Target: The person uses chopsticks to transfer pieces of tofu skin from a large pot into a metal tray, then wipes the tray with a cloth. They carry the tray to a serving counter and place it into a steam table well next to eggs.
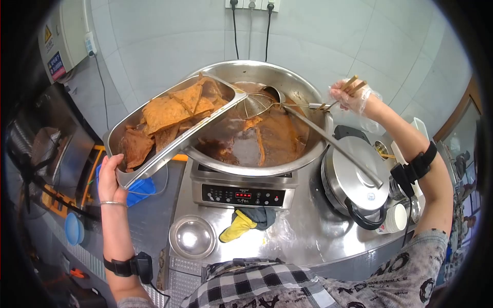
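Observation:
My left hand (111, 179) grips the near left corner of a long steel tray (179, 139), which is tilted over the left rim of a large steel basin (246, 169). Brown, flat pieces of food (167, 114) fill the tray. Dark brown liquid (226, 136) with more pieces lies in the basin. At upper right, my right hand (352, 96), in a clear plastic glove, is closed on chopsticks (351, 82). A wire strainer (255, 105) is over the liquid beside the tray, its handle reaching toward my right hand. A ladle (334, 141) rests across the basin's right rim.
The basin stands on an induction cooker (244, 195). To its right is a lidded steel pot (357, 172), with stacked cups (395, 218) nearby. In front lie a steel bowl (192, 237) and a yellow and grey cloth (240, 226). Sockets (252, 5) are on the wall.

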Demonstrator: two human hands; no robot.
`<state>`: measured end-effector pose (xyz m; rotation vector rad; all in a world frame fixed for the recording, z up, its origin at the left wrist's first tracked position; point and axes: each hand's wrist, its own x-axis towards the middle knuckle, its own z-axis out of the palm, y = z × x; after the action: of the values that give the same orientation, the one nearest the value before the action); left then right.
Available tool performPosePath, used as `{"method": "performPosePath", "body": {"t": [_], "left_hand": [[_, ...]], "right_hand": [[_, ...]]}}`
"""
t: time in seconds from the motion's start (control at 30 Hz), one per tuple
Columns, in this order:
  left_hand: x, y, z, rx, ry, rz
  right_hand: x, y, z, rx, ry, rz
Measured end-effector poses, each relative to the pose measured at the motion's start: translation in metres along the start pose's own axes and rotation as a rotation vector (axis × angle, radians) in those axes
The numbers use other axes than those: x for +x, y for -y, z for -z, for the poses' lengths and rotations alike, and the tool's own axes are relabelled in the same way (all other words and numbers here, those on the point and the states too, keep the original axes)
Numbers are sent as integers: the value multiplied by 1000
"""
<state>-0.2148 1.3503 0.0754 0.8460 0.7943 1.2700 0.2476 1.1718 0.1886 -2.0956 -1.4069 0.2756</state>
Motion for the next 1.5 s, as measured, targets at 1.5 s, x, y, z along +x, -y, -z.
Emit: {"method": "performPosePath", "body": {"t": [1.5], "left_hand": [[0, 1, 0, -24, 7, -2]], "right_hand": [[35, 38, -169, 768, 185, -22]]}}
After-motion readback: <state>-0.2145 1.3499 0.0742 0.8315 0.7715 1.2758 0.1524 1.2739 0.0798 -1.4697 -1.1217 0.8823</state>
